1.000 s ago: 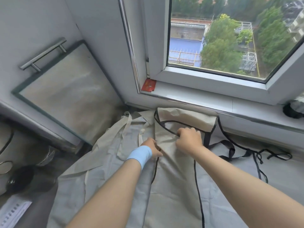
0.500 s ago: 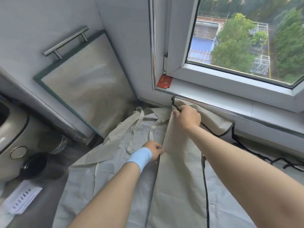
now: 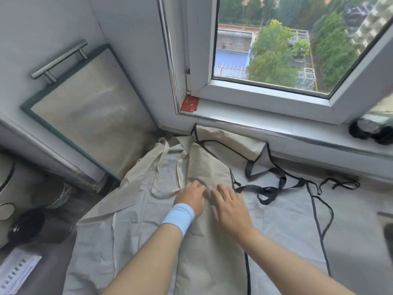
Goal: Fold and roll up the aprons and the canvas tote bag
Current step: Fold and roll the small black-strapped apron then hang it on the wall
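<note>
Apron [image 3: 205, 165], black-trimmed; step: smoothing lengthwise fold. Left hand [image 3: 192, 199], right hand [image 3: 228, 206]: flat, palms down, gripping nothing. Next, probably: tucking straps [image 3: 268, 189] at 2 o'clock, then rolling.

Left hand [image 3: 192, 198], wearing a light-blue wristband [image 3: 178, 217], and right hand [image 3: 228, 206] lay flat, side by side, fingers extended, pressing on a folded beige apron [image 3: 209, 167] edged in black trim. Black ties [image 3: 268, 190] lay tangled just right of the hands. Paler fabric [image 3: 136, 209] was spread beneath, across the counter [image 3: 59, 252] below the window sill [image 3: 244, 122].
</note>
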